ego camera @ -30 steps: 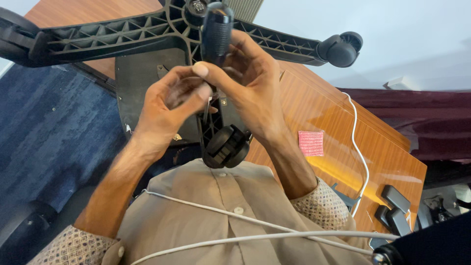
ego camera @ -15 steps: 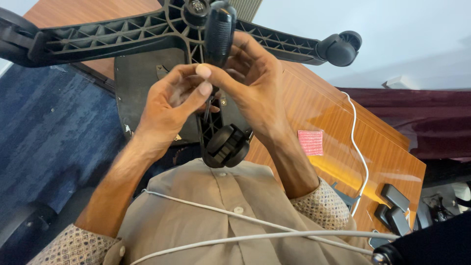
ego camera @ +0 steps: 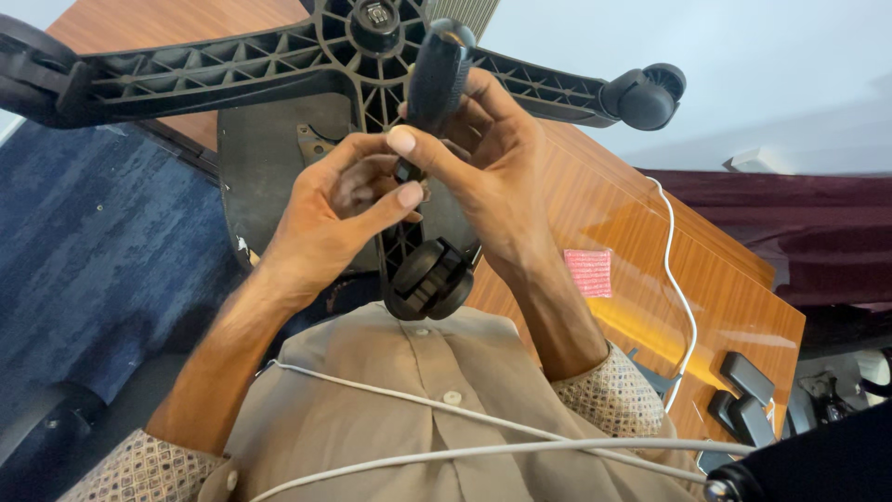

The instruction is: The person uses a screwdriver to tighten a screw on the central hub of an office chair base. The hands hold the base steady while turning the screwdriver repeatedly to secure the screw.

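The right hand (ego camera: 492, 158) is closed around a black handle (ego camera: 437, 70), its fingers wrapped about the grip, directly over the hub of the chair base (ego camera: 279, 65). The left hand (ego camera: 339, 209) is loosely curled beside it, thumb and forefinger pinched at the handle's lower end. A caster (ego camera: 429, 279) sits just below both hands, above the wooden counter (ego camera: 650, 232).

Left hand (ego camera: 339, 209) thumb slid lower beside black handle (ego camera: 437, 70).
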